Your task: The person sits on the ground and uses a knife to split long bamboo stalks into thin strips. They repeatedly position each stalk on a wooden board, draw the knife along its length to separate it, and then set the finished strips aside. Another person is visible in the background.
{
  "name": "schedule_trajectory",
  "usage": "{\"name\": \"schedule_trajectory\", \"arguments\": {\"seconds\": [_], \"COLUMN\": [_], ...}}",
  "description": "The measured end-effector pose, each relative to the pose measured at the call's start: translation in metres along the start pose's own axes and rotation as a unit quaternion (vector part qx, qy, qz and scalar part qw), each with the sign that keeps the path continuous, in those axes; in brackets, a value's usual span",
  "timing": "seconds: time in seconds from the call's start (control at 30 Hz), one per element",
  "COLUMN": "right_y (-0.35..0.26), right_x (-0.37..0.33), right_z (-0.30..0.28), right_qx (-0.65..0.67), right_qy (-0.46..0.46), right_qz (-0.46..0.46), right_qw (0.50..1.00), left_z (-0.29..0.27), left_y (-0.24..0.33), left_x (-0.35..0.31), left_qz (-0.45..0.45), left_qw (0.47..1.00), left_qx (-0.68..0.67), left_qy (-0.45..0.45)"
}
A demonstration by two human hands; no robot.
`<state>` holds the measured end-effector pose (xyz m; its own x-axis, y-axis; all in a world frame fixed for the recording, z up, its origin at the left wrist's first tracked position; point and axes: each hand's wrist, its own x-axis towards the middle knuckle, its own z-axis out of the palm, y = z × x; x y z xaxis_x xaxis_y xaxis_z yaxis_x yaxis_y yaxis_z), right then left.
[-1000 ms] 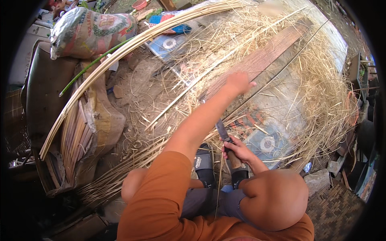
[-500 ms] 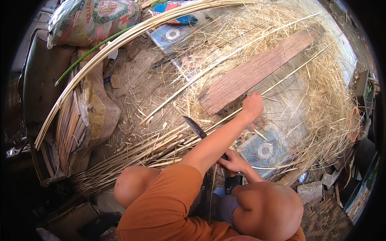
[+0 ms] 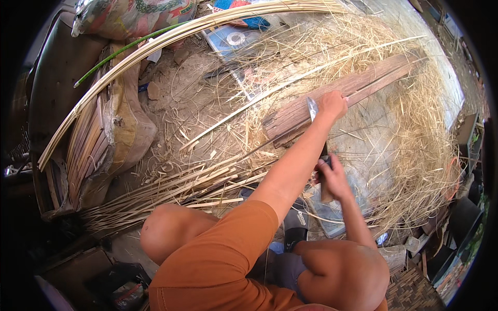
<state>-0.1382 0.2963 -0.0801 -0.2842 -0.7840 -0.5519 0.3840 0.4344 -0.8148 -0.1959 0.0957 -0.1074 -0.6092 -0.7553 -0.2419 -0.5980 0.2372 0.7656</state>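
My left hand is closed at the near side of a weathered brown plank, around a thin strip. One end of that strip runs down to the left; my fist hides its middle. In my right hand, lower and to the right, is a knife with a dark handle. Its blade points up and away, and my left forearm crosses in front of part of it. The blade's tip shows beside my left wrist, over the plank. Whether it touches the strip, I cannot tell.
Fine pale shavings heap around the plank on the right. Long split strips lie at left front, and a bent bundle of strips arches along the back left beside a green stalk. A filled sack stands behind.
My left hand has moved up and slightly right onto the plank. My right hand has come forward with the knife, whose blade now lies near the left wrist. The plank shows more of its near side.
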Motion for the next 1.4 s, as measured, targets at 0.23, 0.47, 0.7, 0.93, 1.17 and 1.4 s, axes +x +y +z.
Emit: {"name": "schedule_trajectory", "arguments": {"seconds": [0.23, 0.47, 0.7, 0.93, 1.17, 1.4], "right_y": [-0.032, 0.029, 0.026, 0.035, 0.031, 0.022], "right_x": [0.013, 0.013, -0.018, -0.012, 0.006, -0.049], "right_z": [-0.014, 0.033, 0.051, 0.050, 0.026, 0.087], "right_qx": [-0.052, -0.062, -0.282, -0.158, -0.277, -0.412], "right_qy": [-0.003, 0.067, -0.109, -0.069, -0.120, -0.249], "right_qz": [0.012, -0.079, -0.306, -0.034, -0.118, -0.213], "right_qw": [0.999, 0.993, 0.903, 0.984, 0.946, 0.850], "left_z": [0.024, 0.044, 0.040, 0.043, 0.038, 0.026], "left_y": [-0.002, 0.006, 0.012, 0.007, 0.001, 0.000], "left_x": [0.016, 0.020, 0.013, 0.030, 0.025, 0.022], "left_qz": [0.074, 0.091, 0.138, 0.112, 0.145, 0.156], "left_qw": [0.995, 0.995, 0.984, 0.987, 0.984, 0.983], "left_qx": [0.068, 0.046, 0.111, 0.118, 0.108, 0.091], "left_qy": [-0.006, 0.002, 0.006, -0.001, -0.008, -0.027]}}
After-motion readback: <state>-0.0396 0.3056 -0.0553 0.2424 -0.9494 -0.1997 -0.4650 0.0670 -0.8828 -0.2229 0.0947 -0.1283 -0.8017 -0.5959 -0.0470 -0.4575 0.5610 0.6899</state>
